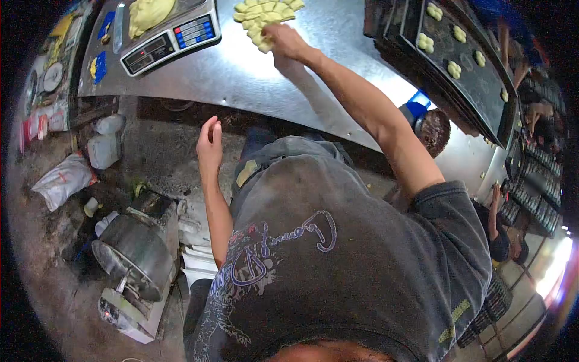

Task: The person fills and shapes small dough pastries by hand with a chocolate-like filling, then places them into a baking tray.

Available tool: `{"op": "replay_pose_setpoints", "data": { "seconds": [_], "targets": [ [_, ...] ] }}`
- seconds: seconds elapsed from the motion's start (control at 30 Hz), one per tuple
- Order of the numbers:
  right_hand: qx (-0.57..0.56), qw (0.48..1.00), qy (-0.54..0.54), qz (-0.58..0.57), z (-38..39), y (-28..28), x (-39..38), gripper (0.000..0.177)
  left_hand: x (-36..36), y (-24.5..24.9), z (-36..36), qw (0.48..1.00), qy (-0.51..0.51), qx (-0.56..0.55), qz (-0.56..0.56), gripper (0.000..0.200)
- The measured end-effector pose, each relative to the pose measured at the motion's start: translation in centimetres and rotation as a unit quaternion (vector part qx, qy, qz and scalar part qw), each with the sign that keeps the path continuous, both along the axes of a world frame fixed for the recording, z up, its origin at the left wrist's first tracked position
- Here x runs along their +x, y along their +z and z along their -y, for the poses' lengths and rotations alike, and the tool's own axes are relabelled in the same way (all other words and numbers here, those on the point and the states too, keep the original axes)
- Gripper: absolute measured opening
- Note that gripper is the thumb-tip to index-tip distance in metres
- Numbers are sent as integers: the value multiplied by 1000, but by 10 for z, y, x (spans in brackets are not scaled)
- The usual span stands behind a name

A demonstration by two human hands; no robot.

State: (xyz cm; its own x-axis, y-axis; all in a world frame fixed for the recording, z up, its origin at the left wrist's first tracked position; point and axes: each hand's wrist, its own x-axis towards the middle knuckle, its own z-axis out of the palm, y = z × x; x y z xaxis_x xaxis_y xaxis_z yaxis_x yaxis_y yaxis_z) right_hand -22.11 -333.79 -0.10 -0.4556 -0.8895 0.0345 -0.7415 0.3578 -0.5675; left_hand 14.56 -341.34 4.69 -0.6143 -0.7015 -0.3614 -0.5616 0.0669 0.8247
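My right hand reaches over the metal table, its fingers bent and pressed together on the edge of a cluster of pale yellow dough pieces. The cut pieces lie close together at the top of the view. My left hand is off the table, in front of its near edge, with fingers loosely stretched and nothing in it. Left of the pieces stands a digital scale, and a larger lump of dough rests on its platform.
At right, a dark baking tray carries several shaped dough pieces. Beside it sits a round container of dark brown filling. A mixer with a steel bowl and a white sack are on the floor at left. Another person is at far right.
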Motion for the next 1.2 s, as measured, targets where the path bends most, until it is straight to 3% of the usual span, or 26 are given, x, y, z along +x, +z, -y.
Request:
{"op": "replay_pose_setpoints", "data": {
  "seconds": [0.03,0.07,0.17,0.23,0.3,0.37,0.5,0.57,0.63,0.67,0.7,0.77,0.8,0.87,0.9,0.93,0.97,1.03,1.13,1.17,1.2],
  "targets": [
    [-25,995,-10,-100,12,-6,-5,23,4,0,8,1000,6,-10,5,42],
    [6,993,-10,-117,16,-14,-3,26,8,-2,15,1000,11,-10,2,41],
    [8,996,6,-85,22,-32,-13,27,14,-4,32,1000,4,-22,-12,39],
    [1,999,-45,19,9,-33,-14,29,10,-3,41,998,-22,-50,-35,38],
    [29,991,-111,72,-19,-12,2,30,-9,6,42,996,19,53,-64,40],
    [61,973,-180,132,-50,43,37,31,-37,19,42,987,54,126,-85,40],
    [-66,920,-149,357,-79,139,115,30,-124,38,19,957,56,202,-202,61],
    [-209,933,-70,286,-87,146,132,34,-167,61,-9,911,43,306,-274,64],
    [-148,932,-110,311,-103,184,139,40,-201,92,-39,862,23,394,-318,64],
    [-256,937,-134,194,-108,176,136,40,-212,109,-54,840,12,432,-328,63],
    [-257,946,-152,128,-124,175,129,38,-222,124,-72,817,3,470,-335,62],
    [-252,950,-184,-6,-157,192,110,34,-233,155,-118,826,-33,393,-403,64],
    [-275,936,-220,-9,-173,200,103,25,-234,163,-138,826,-51,355,-435,65],
    [-324,893,-249,188,-207,218,102,21,-234,161,-171,842,-162,116,-502,59],
    [-350,855,-257,283,-224,228,104,19,-235,161,-186,822,-215,-8,-527,58],
    [-364,827,-249,348,-241,241,111,20,-239,167,-201,784,-225,-201,-542,63],
    [-400,778,-227,428,-256,234,118,23,-238,177,-210,728,-256,-330,-544,62],
    [-480,626,-218,575,-284,235,130,24,-247,164,-232,675,-295,-311,-600,54],
    [-497,495,-221,678,-339,220,137,22,-253,130,-296,684,-348,-116,-630,52],
    [-475,522,-248,664,-357,213,137,21,-252,122,-313,690,-375,-46,-618,63],
    [-452,546,-275,650,-377,204,133,20,-248,116,-323,724,-435,-67,-532,71]
  ]
}}
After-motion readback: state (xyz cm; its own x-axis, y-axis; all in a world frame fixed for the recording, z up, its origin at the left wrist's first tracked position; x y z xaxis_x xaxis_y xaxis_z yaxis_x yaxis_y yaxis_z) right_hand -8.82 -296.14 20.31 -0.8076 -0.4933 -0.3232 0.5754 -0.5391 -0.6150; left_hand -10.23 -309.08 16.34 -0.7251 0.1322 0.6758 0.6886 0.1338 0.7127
